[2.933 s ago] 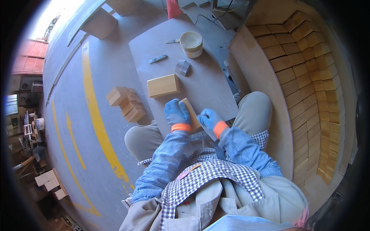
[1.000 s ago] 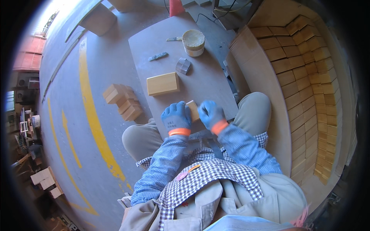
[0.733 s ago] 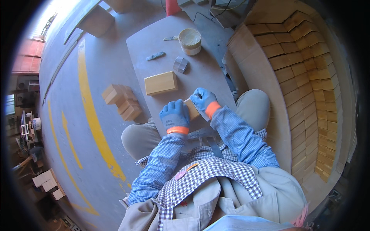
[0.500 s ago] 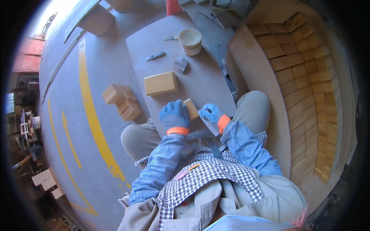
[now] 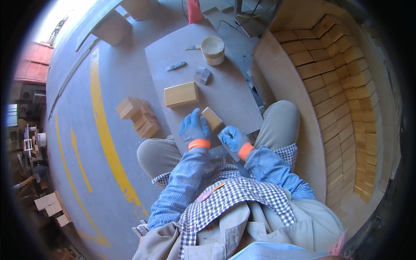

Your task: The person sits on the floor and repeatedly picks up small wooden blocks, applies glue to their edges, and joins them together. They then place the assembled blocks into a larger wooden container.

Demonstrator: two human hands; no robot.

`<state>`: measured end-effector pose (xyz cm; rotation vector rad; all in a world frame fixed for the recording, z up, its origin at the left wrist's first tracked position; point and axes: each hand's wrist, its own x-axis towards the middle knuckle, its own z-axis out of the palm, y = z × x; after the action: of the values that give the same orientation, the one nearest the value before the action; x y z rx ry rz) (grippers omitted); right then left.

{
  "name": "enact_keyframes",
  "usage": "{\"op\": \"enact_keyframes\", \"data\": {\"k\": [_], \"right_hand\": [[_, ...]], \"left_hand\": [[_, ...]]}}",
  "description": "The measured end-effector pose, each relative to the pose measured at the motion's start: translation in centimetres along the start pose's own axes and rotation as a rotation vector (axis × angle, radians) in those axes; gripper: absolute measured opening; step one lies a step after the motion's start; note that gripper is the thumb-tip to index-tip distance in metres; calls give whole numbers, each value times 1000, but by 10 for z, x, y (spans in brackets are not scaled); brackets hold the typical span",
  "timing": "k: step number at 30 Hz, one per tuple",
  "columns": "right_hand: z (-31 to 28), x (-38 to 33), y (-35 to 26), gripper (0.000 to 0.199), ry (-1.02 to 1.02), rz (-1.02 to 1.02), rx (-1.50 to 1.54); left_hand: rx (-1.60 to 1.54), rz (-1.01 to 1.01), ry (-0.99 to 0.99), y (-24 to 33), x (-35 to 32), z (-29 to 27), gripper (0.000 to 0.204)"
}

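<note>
A small wooden block [image 5: 211, 118] with a pale top sits tilted at the near part of the board, between my hands. My left hand [image 5: 194, 128], in a blue glove with an orange cuff, grips its left side with fingers bent against it. By its near right corner is my right hand [image 5: 234, 138], gloved alike, the fingers curled closed; what they hold, if anything, is hidden. Beyond lies a larger yellowish wooden block [image 5: 180, 95]. A grey many-sided block [image 5: 203, 75] stands behind that one.
The grey board [image 5: 167, 47] also carries a tub of pale paste [image 5: 212, 50], a putty knife [image 5: 192, 47] and a grey strip [image 5: 176, 66]. Several wooden blocks [image 5: 138, 116] are piled left of it. At right stands a large carton [image 5: 299, 99] with stacked wooden blocks [image 5: 333, 91].
The small block now shows more of its top face and sits slightly farther away. My right hand has moved slightly nearer to me, and the pale edge under it no longer shows.
</note>
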<state>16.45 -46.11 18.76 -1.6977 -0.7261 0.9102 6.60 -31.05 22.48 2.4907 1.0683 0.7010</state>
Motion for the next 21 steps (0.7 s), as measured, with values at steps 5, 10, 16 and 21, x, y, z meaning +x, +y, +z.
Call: {"op": "enact_keyframes", "data": {"k": [5,10,16,21], "right_hand": [[4,60,0,14,111,60,130],[-9,39,6,15,18,20,54],[2,8,-16,17,188,-25,-218],[21,96,-35,17,315,-155,-409]], "left_hand": [[-228,-215,-24,-3,-25,0,72],[-113,-61,73,-7,3,23,52],[-192,-68,83,-10,7,36,38],[-195,-24,59,-13,10,36,36]]}}
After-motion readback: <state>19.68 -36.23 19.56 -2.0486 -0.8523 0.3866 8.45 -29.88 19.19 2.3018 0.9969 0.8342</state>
